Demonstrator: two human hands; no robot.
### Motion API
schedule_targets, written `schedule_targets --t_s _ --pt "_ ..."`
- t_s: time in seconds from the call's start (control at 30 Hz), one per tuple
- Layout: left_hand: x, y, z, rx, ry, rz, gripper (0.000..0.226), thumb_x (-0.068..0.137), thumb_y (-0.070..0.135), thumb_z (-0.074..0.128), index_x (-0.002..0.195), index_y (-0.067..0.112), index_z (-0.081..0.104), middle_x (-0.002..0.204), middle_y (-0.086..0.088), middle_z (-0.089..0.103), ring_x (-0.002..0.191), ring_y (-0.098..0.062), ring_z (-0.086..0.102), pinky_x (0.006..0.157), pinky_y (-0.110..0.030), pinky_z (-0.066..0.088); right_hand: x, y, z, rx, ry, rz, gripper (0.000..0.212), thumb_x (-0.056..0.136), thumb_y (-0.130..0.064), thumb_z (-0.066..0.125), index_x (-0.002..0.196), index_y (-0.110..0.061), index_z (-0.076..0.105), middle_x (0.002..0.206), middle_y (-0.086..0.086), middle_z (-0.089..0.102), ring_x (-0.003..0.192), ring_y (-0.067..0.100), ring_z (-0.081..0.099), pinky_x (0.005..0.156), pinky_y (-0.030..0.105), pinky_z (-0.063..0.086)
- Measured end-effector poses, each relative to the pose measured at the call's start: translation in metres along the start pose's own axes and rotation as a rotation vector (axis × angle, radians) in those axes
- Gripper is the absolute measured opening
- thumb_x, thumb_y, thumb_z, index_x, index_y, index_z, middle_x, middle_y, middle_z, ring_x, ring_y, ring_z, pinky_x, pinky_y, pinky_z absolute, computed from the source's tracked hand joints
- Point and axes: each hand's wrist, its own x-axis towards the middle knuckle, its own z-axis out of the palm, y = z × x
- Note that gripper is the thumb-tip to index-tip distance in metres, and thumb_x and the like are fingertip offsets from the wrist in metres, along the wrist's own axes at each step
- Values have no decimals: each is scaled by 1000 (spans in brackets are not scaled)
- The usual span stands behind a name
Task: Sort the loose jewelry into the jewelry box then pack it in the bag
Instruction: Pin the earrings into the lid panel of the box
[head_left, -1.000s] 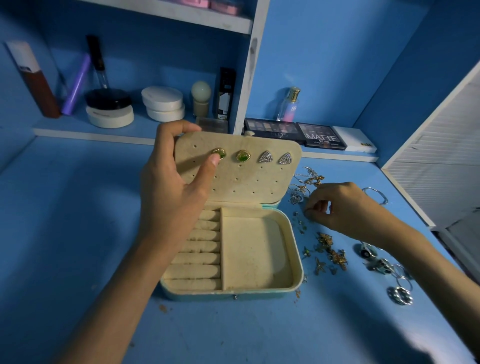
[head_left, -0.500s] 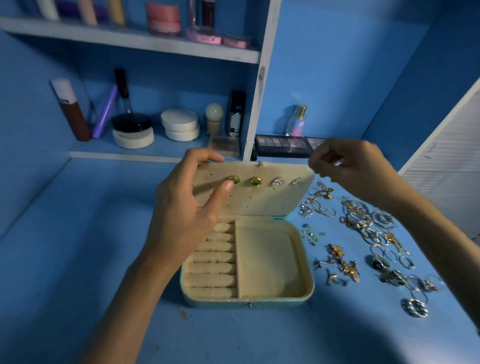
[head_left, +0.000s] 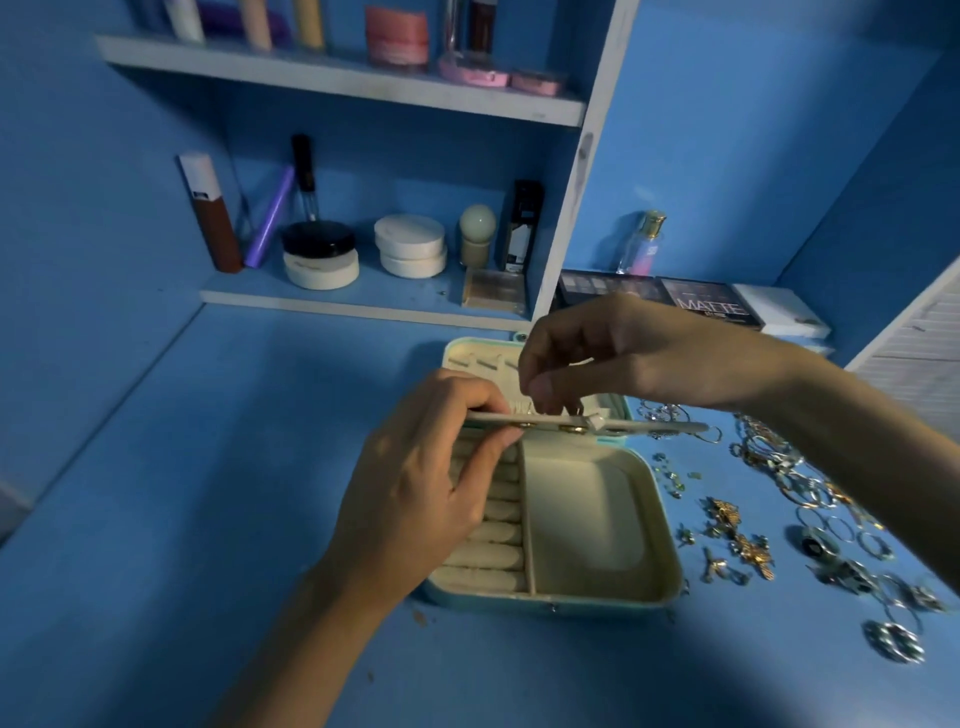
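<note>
Left hand (head_left: 415, 499) pinches the panel (head_left: 665, 426) by its left end, thumb under and fingers over. It tips the panel near level with the back up (probably so the other hand can reach the posts). Right hand (head_left: 623, 353) sits just above, fingertips pinched together at the panel's back. What they hold is too small to tell. The panel's long axis runs left to right, edge-on to the camera, with the studs (head_left: 571, 429) facing down toward the open box (head_left: 587, 519) on the worktop (head_left: 208, 519). Loose jewelry (head_left: 743, 545) lies scattered just right of the box.
</note>
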Motion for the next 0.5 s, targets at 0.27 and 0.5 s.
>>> schedule_targets --t_s 0.27,0.5 --pt "-1 -4 0 31 -19 39 16 90 20 60 98 13 48 90 -3 59 87 -9 56 78 -19 49 0 1 1 64 -49 29 7 85 -1 61 83 -5 67 71 5 63 64 9 55 62 14 43" --pt "-1 -6 -2 86 -16 77 17 90 23 60 98 13 48 90 -4 61 89 -7 56 80 -15 48 -1 3 4 103 -33 23 6 79 -12 64 81 -10 69 68 -1 63 62 7 54 61 13 42"
